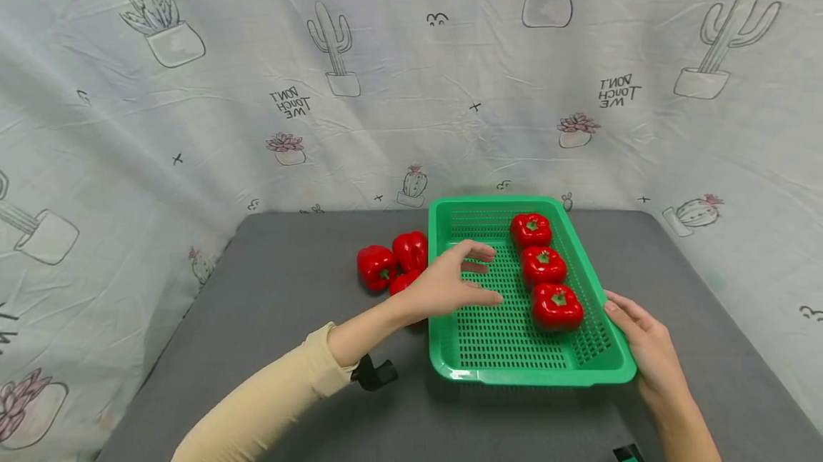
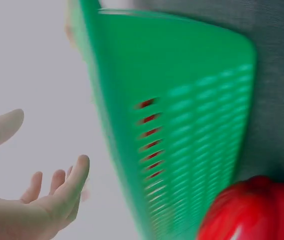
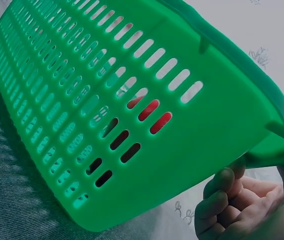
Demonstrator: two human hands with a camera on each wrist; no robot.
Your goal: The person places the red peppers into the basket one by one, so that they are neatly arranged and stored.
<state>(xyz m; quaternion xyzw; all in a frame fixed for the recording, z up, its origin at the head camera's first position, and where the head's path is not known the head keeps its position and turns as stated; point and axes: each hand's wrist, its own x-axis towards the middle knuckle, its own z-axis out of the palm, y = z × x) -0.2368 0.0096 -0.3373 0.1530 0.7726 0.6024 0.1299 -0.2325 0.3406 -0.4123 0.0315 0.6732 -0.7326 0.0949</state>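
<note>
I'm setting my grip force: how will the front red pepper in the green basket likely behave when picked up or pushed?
The front red pepper looks glossy, so it may be slippery. Its blocky, lobed shape should rock more than roll. Pushed farther back, it would probably bump the middle pepper close behind.

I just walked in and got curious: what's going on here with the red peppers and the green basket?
A person has their right grip on the right rim of a green basket; the left grip, holding nothing, is over the basket. Three red peppers sit in a row inside, along the right. More red peppers lie on the gray table to its left, some partly hidden.
</note>
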